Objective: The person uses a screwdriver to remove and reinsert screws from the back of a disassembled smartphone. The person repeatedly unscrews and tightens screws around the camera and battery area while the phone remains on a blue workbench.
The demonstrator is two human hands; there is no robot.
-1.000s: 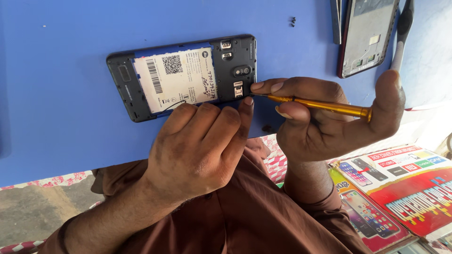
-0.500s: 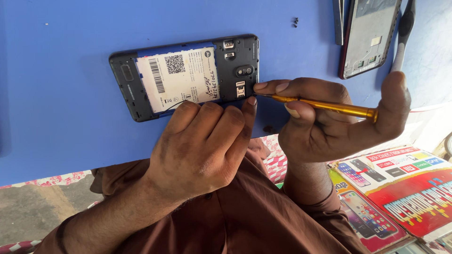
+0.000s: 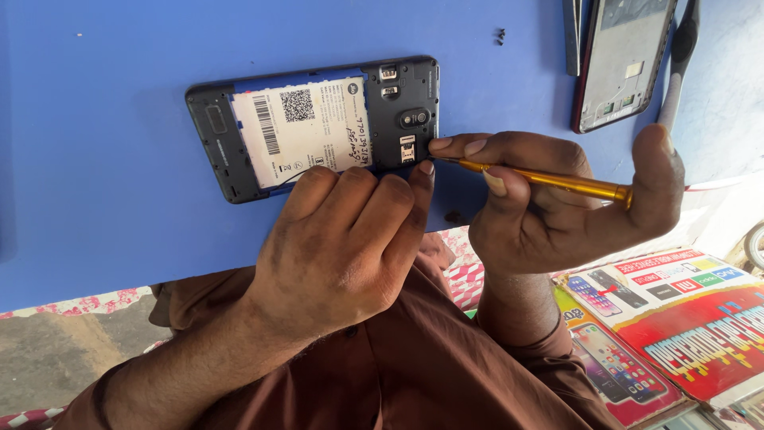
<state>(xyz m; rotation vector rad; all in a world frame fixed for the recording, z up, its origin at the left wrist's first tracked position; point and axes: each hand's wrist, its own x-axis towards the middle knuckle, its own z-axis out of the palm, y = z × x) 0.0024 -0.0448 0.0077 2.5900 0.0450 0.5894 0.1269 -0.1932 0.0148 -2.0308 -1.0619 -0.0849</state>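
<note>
Phone (image 3: 318,127) (back off) lies above both hands.

I am seeing my right hand (image 3: 557,215) lowering the yellow screwdriver's (image 3: 541,178) tip slightly nearer along the opened phone's (image 3: 318,127) right edge, thumb lifting farther.

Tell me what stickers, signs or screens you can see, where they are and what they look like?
White label: a rectangle on the battery in the open phone, with black bar and square codes.
Poster: lower right, red, yellow and white, with phone pictures.
Phone frame: top right on the blue table, grey, dark-edged, no lit screen.
Left hand steadies the phone; right hand holds a yellow tool.
</note>
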